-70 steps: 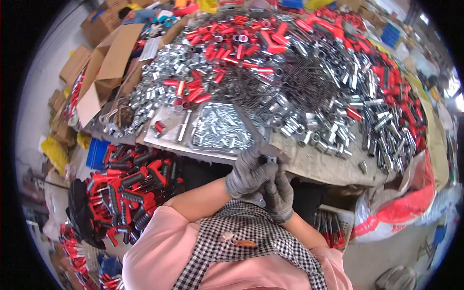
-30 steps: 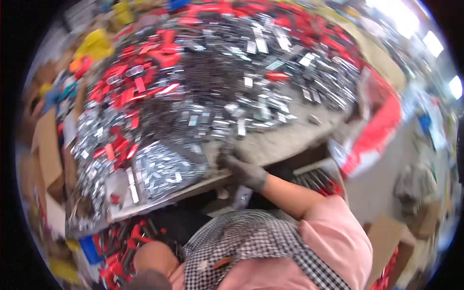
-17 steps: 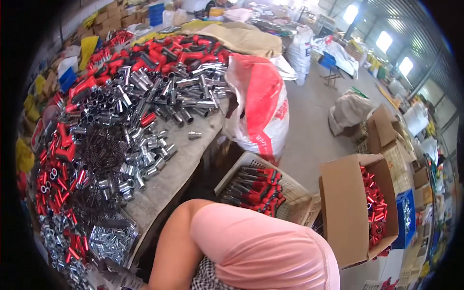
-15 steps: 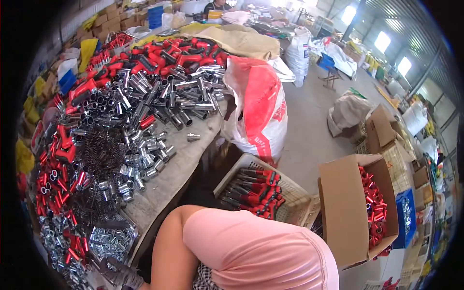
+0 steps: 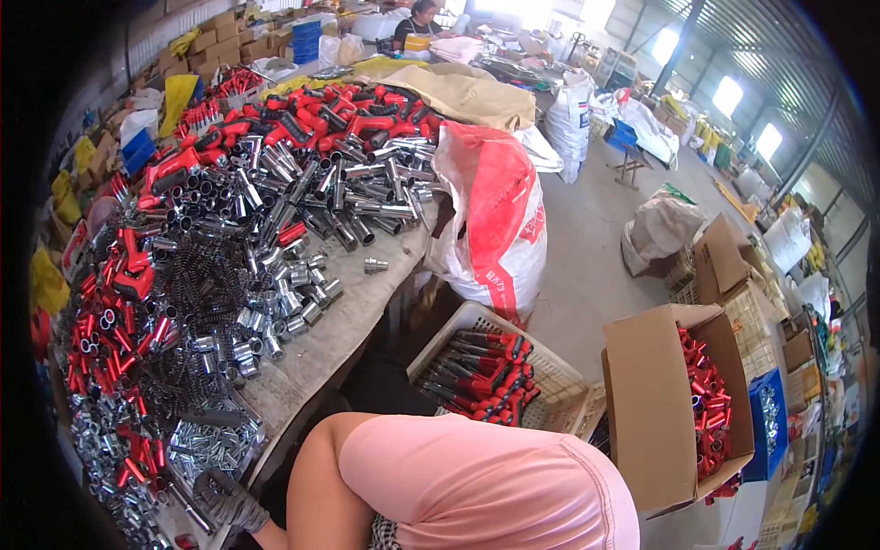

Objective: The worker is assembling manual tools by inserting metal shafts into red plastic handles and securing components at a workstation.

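My left hand (image 5: 231, 503), or the one I take for my left, in a grey work glove, rests at the front of the grey cloth-covered desk (image 5: 362, 293), fingers over the near edge of a heap of short silver metal pins (image 5: 206, 446). A long silver metal rod (image 5: 189, 507) lies just beside it. The fingers look partly curled; I cannot tell whether they pinch a pin. My right hand is out of view below my pink sleeve (image 5: 477, 472).

I judge that some pieces are well along: the slim red-and-black tools with dark shafts (image 5: 481, 367), lying in the cream plastic crate (image 5: 561, 385), look put together. Plenty looks undone, since dark coiled metal springs (image 5: 197, 284), short silver metal collars (image 5: 284, 302), long shiny chrome tubes (image 5: 348, 188) and red-and-black pistol-shaped handles (image 5: 316, 115) lie loose in piles. More loose red metal sleeves (image 5: 710, 412) fill the brown cardboard box (image 5: 649, 412). How many pieces are finished, I can't tell.

As for writing, my red-and-white woven sack (image 5: 500, 215) carries printed characters on its red band, and the white sack (image 5: 573, 128) farther off has a dark printed mark, too small to make out.
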